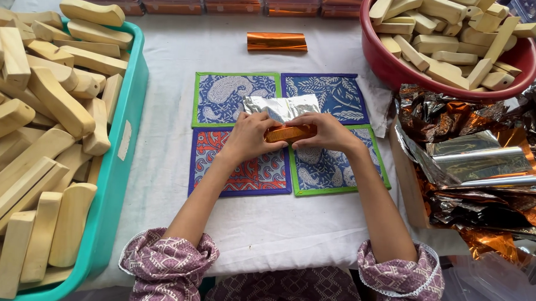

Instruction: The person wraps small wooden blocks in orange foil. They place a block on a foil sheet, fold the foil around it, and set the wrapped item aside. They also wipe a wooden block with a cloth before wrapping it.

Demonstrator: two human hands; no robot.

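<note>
Between both hands, over the middle of the four patterned mats (335, 96), sits a small block half wrapped in orange foil (289, 133). Left hand (250, 138) pinches its left end, right hand (325, 132) covers the right end; fingers of both are curled narrow and closed on the block, thumbs on the near side. A loose flap of the foil sheet (281, 106), silver side up, sticks out behind the block and lies on the mats.

Handling, judging by looks: the block is likely wood like the bare ones around, so stiff, light, not fragile. The foil is thin, crinkly and probably slippery, tears or creases easily. Best hold is at the two short ends, pressing foil against wood so it does not slide; the loose flap gives no grip.

Mats lie on a white cloth on the table (182, 52). An orange foil roll (276, 42) lies beyond the mats. Teal bin (120, 163) at left is heaped with bare wooden blocks (50, 101). Red bowl (401, 72) at top right holds more wooden blocks (450, 32). A crumpled pile of orange and silver foil sheets (481, 164) is at right, near the right forearm. Stacked clear containers (226, 0) line the far edge.
</note>
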